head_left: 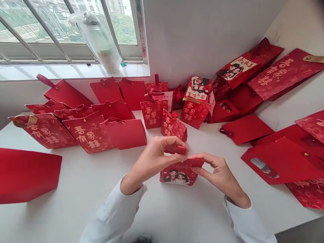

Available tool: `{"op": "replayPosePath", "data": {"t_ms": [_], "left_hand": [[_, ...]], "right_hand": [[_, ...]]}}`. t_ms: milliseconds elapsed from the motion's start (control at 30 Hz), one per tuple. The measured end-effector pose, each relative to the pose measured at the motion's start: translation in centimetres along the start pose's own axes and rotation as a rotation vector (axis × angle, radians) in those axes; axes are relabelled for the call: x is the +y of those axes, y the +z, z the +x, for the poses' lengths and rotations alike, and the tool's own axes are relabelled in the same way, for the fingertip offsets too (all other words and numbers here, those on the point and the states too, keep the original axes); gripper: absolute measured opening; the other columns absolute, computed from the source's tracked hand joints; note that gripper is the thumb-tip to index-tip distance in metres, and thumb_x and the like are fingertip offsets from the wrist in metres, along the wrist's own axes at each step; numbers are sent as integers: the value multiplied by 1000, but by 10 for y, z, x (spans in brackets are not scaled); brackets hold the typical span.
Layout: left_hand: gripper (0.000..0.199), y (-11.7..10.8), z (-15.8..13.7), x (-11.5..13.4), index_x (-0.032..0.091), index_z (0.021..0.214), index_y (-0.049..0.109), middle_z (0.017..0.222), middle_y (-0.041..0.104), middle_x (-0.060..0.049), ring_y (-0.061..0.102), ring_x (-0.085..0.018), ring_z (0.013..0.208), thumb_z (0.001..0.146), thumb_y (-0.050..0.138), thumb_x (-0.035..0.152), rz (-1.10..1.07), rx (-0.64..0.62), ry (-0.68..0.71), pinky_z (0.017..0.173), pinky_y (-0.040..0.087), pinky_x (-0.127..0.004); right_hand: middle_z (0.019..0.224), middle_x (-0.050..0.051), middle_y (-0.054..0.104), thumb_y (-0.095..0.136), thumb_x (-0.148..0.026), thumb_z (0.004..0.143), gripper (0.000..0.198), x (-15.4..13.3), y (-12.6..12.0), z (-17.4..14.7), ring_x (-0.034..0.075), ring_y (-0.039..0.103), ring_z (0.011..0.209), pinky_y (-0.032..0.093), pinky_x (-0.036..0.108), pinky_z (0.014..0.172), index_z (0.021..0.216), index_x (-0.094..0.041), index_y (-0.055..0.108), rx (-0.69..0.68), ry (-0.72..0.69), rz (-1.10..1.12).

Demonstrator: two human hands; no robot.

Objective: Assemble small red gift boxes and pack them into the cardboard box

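A small red gift box with a printed cartoon couple on its front stands upright on the white table. My left hand is closed at its top, with thumb and fingers pinching a short red ribbon loop. On the box's right side, my right hand pinches the upper edge between thumb and fingers. Just behind the hands leans another small red box with gold characters, its lower part hidden by my left hand.
Several red gift bags stand in rows at the back left. A large red box sits at the left edge. More red boxes pile up on the right. A plastic-wrapped cup stands on the windowsill.
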State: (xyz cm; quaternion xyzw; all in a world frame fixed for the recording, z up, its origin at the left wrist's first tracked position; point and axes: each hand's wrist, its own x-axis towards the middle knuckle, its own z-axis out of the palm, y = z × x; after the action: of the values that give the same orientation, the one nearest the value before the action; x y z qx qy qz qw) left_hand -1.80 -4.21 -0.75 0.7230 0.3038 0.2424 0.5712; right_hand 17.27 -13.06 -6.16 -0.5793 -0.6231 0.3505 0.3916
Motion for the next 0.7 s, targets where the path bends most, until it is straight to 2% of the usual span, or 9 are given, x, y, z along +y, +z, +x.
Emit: {"op": "replayPosePath", "data": {"t_ms": [133, 267, 333, 433, 533, 700], "left_hand": [[16, -8, -13, 11, 21, 94, 65, 86, 68, 0, 61, -13, 77, 79, 66, 26, 222, -139, 30, 68, 48, -21], [30, -10, -21, 11, 25, 105, 60, 95, 67, 1, 61, -14, 79, 76, 69, 23, 423, -151, 94, 68, 45, -21], [29, -8, -23, 7, 25, 103, 59, 94, 66, 1, 60, -14, 79, 76, 68, 20, 500, -152, 87, 67, 43, -21], [18, -4, -23, 2, 23, 93, 58, 85, 64, 3, 58, -11, 73, 78, 64, 14, 535, -172, 53, 63, 40, -19], [12, -3, -24, 4, 21, 84, 56, 79, 61, 4, 55, -7, 64, 80, 59, 10, 511, -223, 20, 58, 39, -17], [14, -2, -22, 11, 21, 87, 58, 81, 59, 4, 55, -6, 64, 85, 53, 8, 517, -313, 14, 59, 40, -15]], "right_hand": [[107, 2, 66, 68, -32, 78, 34, -12, -3, -1, 21, 60, 102, 50, 36, 87, 111, -27, 59, 35, -151, -161], [91, 2, 68, 66, -22, 81, 19, -23, 2, -1, 18, 62, 87, 51, 36, 81, 99, -25, 62, 108, -371, -242], [83, 1, 68, 61, -15, 83, 13, -25, 4, -3, 16, 62, 79, 50, 37, 82, 92, -24, 63, 146, -432, -293], [78, 0, 68, 59, -11, 83, 15, -25, 7, -8, 15, 62, 74, 50, 37, 81, 88, -24, 64, 184, -496, -382], [75, 1, 69, 60, -6, 80, 17, -23, 11, -14, 16, 62, 73, 52, 34, 72, 87, -21, 65, 233, -590, -432], [78, 5, 69, 60, -2, 78, 16, -20, 15, -24, 20, 62, 80, 51, 32, 64, 88, -12, 68, 278, -677, -428]]}}
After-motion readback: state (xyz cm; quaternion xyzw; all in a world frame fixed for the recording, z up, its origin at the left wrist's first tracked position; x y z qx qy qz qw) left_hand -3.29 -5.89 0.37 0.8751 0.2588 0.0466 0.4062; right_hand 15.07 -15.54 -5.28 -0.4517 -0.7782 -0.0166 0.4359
